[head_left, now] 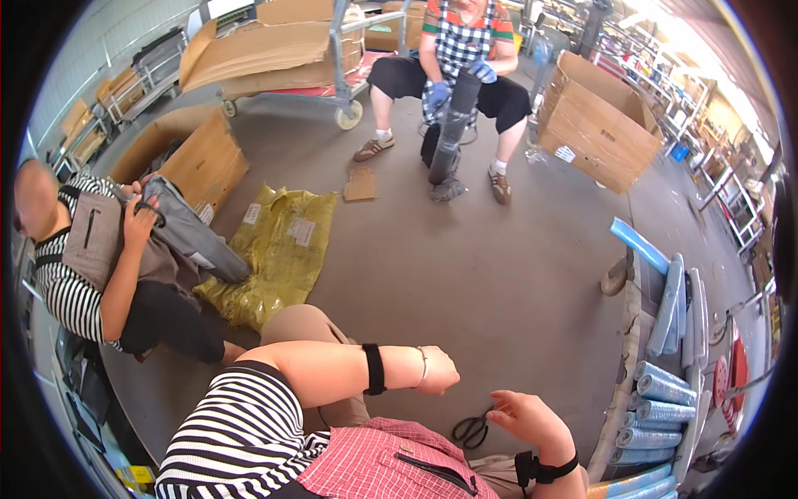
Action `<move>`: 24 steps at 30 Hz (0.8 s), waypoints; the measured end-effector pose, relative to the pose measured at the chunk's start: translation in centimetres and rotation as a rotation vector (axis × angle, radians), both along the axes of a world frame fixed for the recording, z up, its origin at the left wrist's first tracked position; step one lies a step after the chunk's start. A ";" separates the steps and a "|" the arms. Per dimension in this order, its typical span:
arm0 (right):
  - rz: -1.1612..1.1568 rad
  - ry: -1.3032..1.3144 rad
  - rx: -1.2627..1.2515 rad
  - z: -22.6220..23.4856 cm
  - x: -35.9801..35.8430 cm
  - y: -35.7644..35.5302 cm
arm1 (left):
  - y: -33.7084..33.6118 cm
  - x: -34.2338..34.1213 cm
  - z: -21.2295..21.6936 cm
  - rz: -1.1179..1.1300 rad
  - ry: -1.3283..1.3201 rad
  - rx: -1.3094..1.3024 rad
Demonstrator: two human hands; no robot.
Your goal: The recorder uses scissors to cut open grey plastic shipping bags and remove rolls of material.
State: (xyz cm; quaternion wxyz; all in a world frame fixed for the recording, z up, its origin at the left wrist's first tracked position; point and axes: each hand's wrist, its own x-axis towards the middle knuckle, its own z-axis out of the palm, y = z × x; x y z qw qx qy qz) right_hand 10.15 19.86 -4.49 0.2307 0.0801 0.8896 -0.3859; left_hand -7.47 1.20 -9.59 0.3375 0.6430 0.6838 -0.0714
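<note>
My left hand (436, 370) reaches across in front of me, its fingers curled in. Nothing shows in it. Close by on the right is my right hand (530, 418), with its fingers bent and apart and no object in its palm. Black-handled scissors (471, 431) sit just left of its fingertips, by my lap. Whether the fingers touch them I cannot tell. A red checked apron (374, 461) covers my lap.
Several blue wrapped rolls (665, 388) are stacked at right. A yellow plastic sack (287, 241) lies ahead left, beside a seated co-worker with a grey wrapped roll (199, 237). Another gloved co-worker holds a dark roll (455, 129) upright. Cardboard boxes (594, 125) and a wheeled cart (337, 62) stand farther back.
</note>
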 end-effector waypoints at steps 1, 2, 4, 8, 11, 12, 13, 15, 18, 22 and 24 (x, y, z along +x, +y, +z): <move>-0.033 0.005 0.018 0.1 -0.1 0.1 | 0.0 0.1 0.2 -0.016 0.004 0.011; -0.060 0.002 0.042 0.2 -0.2 0.2 | -0.1 0.1 0.3 -0.018 0.003 0.018; -0.065 0.015 0.034 0.2 -0.4 0.4 | -0.1 0.1 0.5 -0.029 -0.012 0.023; -0.058 0.034 0.031 0.2 -0.6 0.6 | -0.2 -0.3 0.3 0.001 0.009 0.017; -0.067 0.031 0.057 0.5 -0.4 0.6 | -0.7 -0.5 0.3 0.007 0.019 0.014; -0.075 0.024 0.055 0.6 -0.4 0.6 | -0.8 -0.5 0.3 0.017 0.015 0.000; -0.085 0.021 0.043 0.8 -0.2 0.6 | -0.9 -0.5 0.4 0.010 0.020 0.013; -0.102 0.017 0.029 1.1 0.0 0.5 | -1.0 -0.4 0.5 0.013 0.013 -0.021; -0.082 0.023 0.051 1.3 0.2 0.4 | -1.2 -0.3 0.5 0.009 0.021 -0.019; -0.073 0.042 0.053 1.1 0.5 0.4 | -1.1 -0.2 0.3 0.008 0.031 0.000; -0.077 0.033 0.053 1.0 0.7 0.5 | -1.0 -0.1 0.2 0.024 0.026 -0.026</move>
